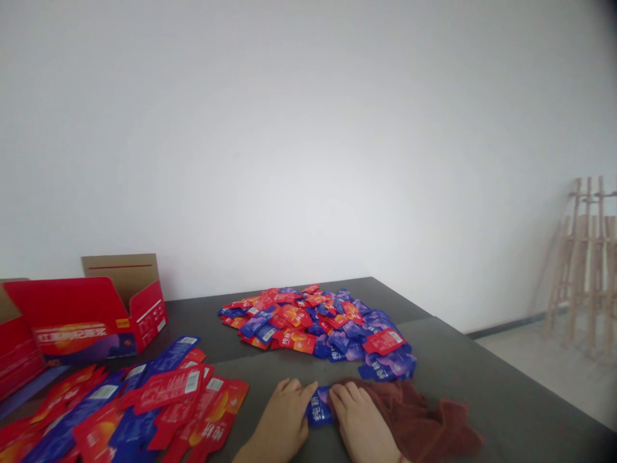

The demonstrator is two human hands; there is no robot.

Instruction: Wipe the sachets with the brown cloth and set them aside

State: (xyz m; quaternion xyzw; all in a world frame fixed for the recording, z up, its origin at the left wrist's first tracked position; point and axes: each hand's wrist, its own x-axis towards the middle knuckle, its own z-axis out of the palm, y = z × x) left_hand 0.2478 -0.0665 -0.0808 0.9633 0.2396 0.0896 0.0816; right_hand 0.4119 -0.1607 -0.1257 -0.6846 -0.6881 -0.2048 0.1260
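Note:
A blue sachet with white lettering lies near the table's front edge, between my two hands. My left hand grips its left side, thumb and fingers closed at the edge. Over its right end rests my right hand, fingers bent round a bunched brown cloth. The cloth spreads out to the right across the table, and the sachet's right end is hidden under the hand and cloth. Just beyond my hands lies a wide heap of red and blue sachets.
Another pile of red and blue sachets covers the front left of the dark table. Behind it stands an open red carton, with part of a second carton at the left edge. Wooden racks lean by the white wall.

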